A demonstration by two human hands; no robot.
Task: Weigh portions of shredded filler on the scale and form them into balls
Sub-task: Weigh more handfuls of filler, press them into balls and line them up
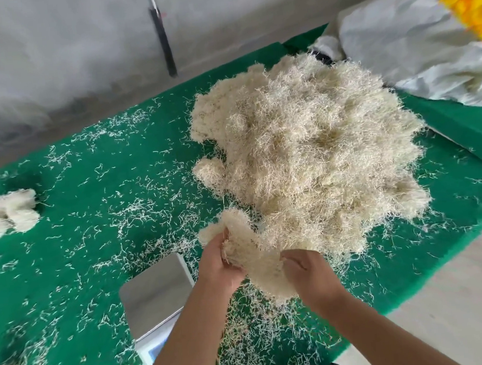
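Pale, straw-coloured shredded filler forms a large pile (312, 160) on the green tabletop (90, 170), toward its far right edge, with loose strands scattered across the surface. The left hand (220, 265) and right hand (306, 272) each have their grip curled round one clump of filler (248, 248), held between them at the near edge of the pile, just right of the steel scale platform (156, 293). Finished balls (11, 212) lie at the left edge of the tabletop, well apart from the pile.

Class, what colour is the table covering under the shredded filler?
Green, seen in the head view: table covering.
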